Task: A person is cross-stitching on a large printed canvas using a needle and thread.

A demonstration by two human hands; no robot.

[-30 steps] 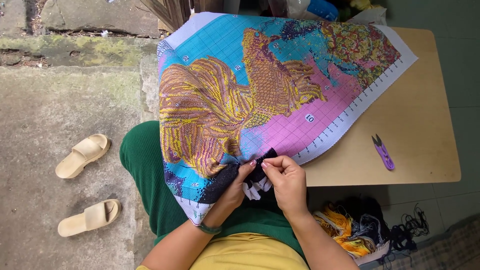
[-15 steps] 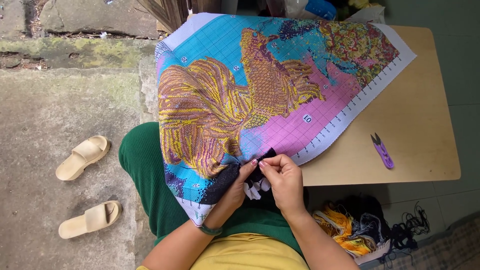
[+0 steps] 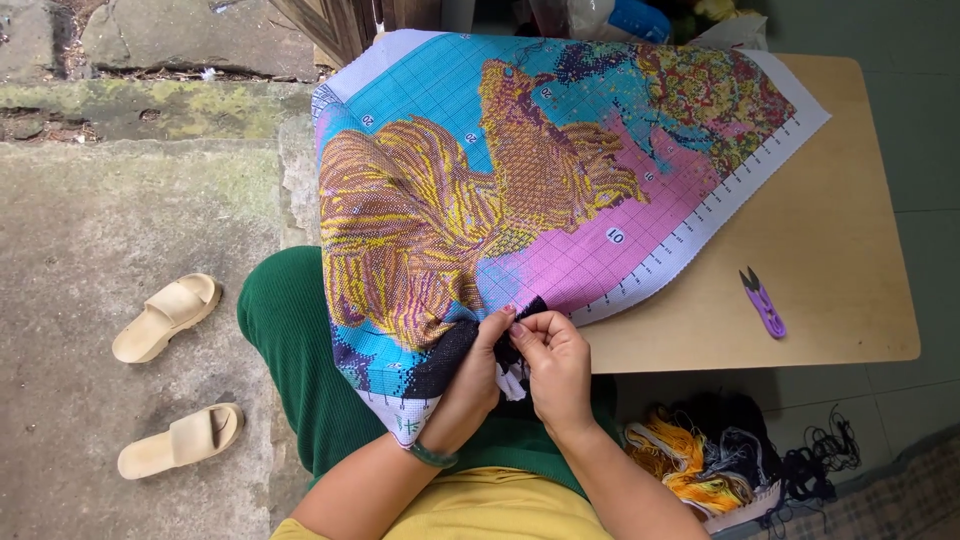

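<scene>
We see a large colourful cross-stitch canvas [image 3: 520,190] draped from the light wooden desk [image 3: 840,300] down over a lap in green trousers. At its lower edge, the left hand [image 3: 478,375] and right hand [image 3: 555,365] meet, fingers [image 3: 522,325] pressed together, pinching the dark stitched border of the cloth. Small purple thread snips [image 3: 764,302] lie on the desk, well apart from the hands. A heap of yellow, orange and black embroidery threads [image 3: 700,465] sits on the floor beside the right forearm. Two beige slide sandals [image 3: 170,375] rest on the worn concrete ground [image 3: 90,200].
</scene>
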